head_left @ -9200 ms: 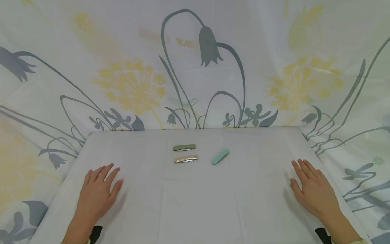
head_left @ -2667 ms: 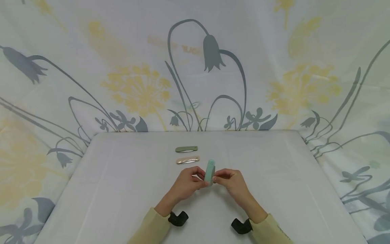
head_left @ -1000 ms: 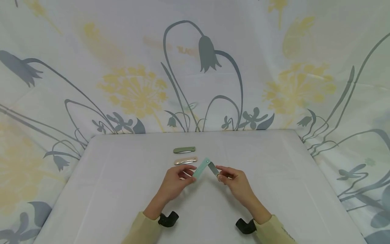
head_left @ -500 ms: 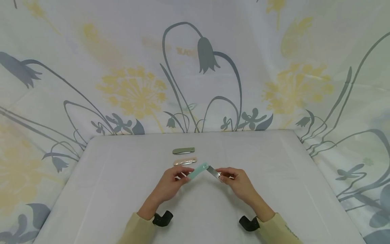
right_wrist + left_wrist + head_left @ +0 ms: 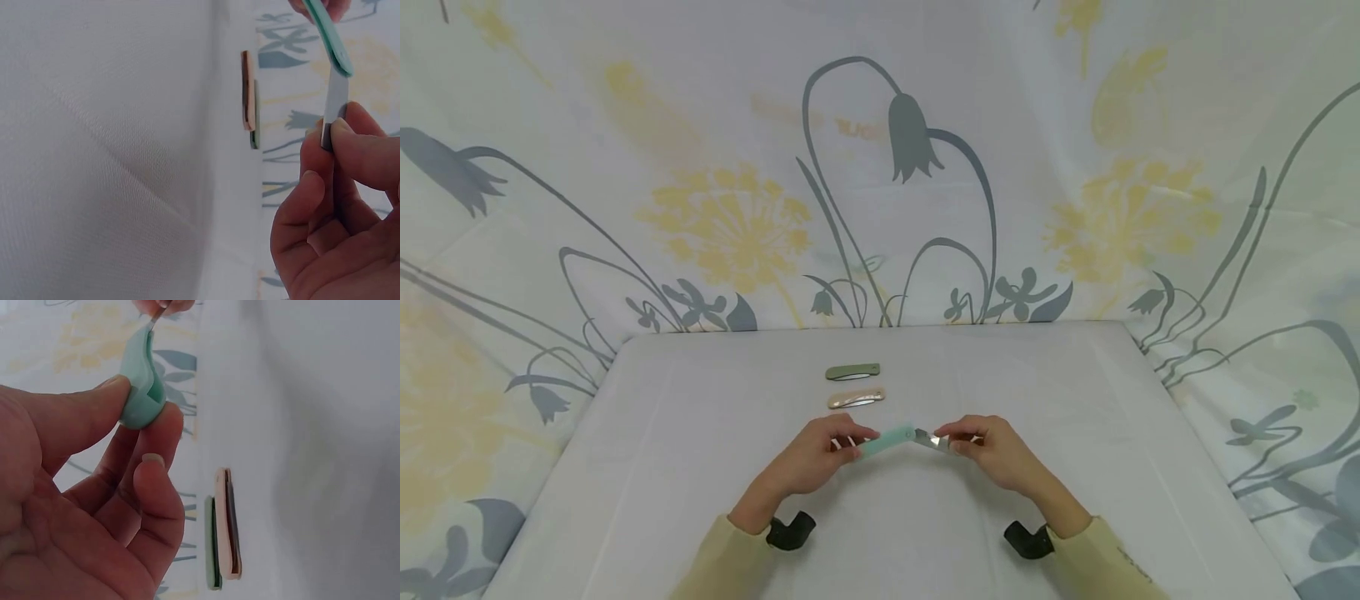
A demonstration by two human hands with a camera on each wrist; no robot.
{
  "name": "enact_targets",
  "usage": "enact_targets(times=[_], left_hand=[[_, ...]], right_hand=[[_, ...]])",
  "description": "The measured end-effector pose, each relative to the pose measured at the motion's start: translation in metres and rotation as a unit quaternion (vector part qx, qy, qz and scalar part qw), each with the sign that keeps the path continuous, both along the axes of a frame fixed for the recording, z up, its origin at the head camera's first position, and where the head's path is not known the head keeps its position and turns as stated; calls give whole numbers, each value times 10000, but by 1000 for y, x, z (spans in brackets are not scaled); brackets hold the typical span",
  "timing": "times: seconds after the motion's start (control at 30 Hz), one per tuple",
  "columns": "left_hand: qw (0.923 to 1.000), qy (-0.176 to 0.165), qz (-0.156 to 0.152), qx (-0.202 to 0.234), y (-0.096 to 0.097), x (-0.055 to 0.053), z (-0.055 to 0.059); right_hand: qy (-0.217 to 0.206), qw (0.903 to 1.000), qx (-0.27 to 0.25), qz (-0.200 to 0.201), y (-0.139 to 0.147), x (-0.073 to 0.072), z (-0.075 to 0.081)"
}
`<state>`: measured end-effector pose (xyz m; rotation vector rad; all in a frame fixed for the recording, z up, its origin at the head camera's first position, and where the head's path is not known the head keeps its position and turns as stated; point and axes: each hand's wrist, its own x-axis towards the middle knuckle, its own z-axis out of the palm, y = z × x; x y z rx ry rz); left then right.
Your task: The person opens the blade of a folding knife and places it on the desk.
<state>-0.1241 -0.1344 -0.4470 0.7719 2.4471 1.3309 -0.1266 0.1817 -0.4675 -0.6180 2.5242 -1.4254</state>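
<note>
A mint-green folding knife [image 5: 887,441] is held above the table between both hands, its blade [image 5: 931,440] swung out nearly in line with the handle. My left hand [image 5: 817,451] pinches the handle's end between thumb and fingers; the left wrist view shows the handle's slot [image 5: 152,387]. With thumb and fingers my right hand [image 5: 995,450] pinches the blade near its tip, as the right wrist view shows at the blade [image 5: 336,97]. Behind them lie a beige folding knife [image 5: 856,398] and an olive-green folding knife [image 5: 852,372], both folded.
The white table [image 5: 1037,375] has its far edge against a hanging cloth [image 5: 737,225] printed with grey and yellow flowers. A black wrist device [image 5: 792,532] sits on the left wrist, and a similar device [image 5: 1028,540] on the right.
The mint knife was picked up from the table, and its blade has swung out wide from the handle. Both hands have drawn apart and the pivot has lowered. The other knives stay put.
</note>
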Motion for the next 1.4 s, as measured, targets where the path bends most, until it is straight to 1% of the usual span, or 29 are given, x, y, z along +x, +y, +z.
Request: enact_targets(times=[0.2,0.37,0.53,0.63,0.7,0.77,0.8,0.87,1.0,1.1,1.23,1.33,1.4], left_hand=[[9989,46,-425,-207,-3,-3,6],[9967,-109,-756,-266,-5,-5,7],[9936,-242,-1036,-369,-6,-7,7],[9915,-282,-1195,-432,-5,-9,4],[9903,-313,-1269,-477,-5,-10,3],[9900,-319,-1276,-510,-4,-10,1],[9904,-291,-1247,-530,-4,-10,0],[9923,-283,-1075,-539,-3,-8,-2],[9975,-368,-409,-451,-2,-6,-9],[9983,-498,67,-296,-2,-7,-16],[9971,-610,446,-8,-2,-8,-25],[9948,-735,679,198,-3,-9,-31],[9933,-793,795,270,-3,-10,-33]], right_hand=[[60,9992,238,309,3,-1,3],[-92,9981,310,521,4,-1,6],[-264,9961,288,789,5,0,8],[-351,9942,333,958,5,1,10],[-396,9931,379,1036,6,1,10],[-413,9926,402,1071,8,1,9],[-366,9927,410,1074,9,1,8],[-230,9936,418,1027,10,1,7],[198,9963,397,737,13,-2,3],[373,9975,361,476,15,-4,-1],[348,9986,378,104,16,-6,-9],[196,9990,379,-149,16,-7,-13],[34,9990,331,-285,15,-8,-14]])
